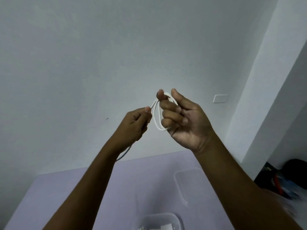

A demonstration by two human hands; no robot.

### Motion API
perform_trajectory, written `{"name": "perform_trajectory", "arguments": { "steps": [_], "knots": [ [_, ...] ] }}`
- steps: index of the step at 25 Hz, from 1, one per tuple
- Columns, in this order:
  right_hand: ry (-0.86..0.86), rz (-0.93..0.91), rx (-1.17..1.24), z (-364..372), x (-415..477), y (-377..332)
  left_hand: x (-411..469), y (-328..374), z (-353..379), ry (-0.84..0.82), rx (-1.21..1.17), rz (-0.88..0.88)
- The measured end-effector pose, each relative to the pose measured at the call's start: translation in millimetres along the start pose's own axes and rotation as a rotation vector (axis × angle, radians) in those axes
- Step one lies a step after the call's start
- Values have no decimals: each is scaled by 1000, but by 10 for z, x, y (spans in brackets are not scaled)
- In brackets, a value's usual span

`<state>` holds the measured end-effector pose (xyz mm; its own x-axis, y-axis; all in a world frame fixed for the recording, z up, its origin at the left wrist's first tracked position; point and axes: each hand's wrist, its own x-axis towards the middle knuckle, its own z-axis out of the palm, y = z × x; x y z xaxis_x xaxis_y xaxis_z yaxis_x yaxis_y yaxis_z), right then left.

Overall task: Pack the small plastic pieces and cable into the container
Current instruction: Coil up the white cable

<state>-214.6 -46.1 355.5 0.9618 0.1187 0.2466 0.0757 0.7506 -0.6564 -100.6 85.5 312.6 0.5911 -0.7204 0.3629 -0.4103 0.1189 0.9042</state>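
Note:
Both hands are raised in front of the wall, holding a thin white cable [156, 120]. My right hand [184, 120] has loops of the cable wound around its curled fingers. My left hand [135, 124] pinches a straight stretch of the same cable between thumb and forefinger; the loose end hangs down behind my left wrist. A clear plastic container [177, 219] sits at the bottom edge on the lilac table, with small white pieces dimly visible inside. What looks like its clear lid [181, 185] lies flat to the right, partly hidden by my right forearm.
The lilac table [58, 196] meets a pale grey wall at the back. A white wall plate [220, 98] is on the wall to the right. A dark bag with coloured items [282, 178] lies beyond the table's right side.

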Motion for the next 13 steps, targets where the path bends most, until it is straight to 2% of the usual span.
{"name": "perform_trajectory", "arguments": {
  "steps": [1, 3, 4, 6, 7, 9, 11, 13],
  "knots": [
    [4, -100, 77, 8, 37, -5, -7, -38, 6, -76, 66, -49],
    [83, -362, 53, -14, 105, -86, -42, -129, 27, -210, 304, -99],
    [144, -477, -35, -52, 136, -153, -59, -161, 38, -229, 399, -95],
    [319, -622, -371, -202, 190, -227, -85, -137, 43, -172, 421, -68],
    [417, -631, -587, -295, 217, -207, -82, -97, 33, -136, 401, -37],
    [554, -518, -988, -470, 261, -89, -41, -11, -11, -77, 402, 32],
    [568, -334, -1183, -560, 265, 18, 20, 50, -57, -48, 415, 74],
    [581, -242, -1271, -576, 240, 42, 67, 93, -88, -51, 408, 86]
  ]
}}
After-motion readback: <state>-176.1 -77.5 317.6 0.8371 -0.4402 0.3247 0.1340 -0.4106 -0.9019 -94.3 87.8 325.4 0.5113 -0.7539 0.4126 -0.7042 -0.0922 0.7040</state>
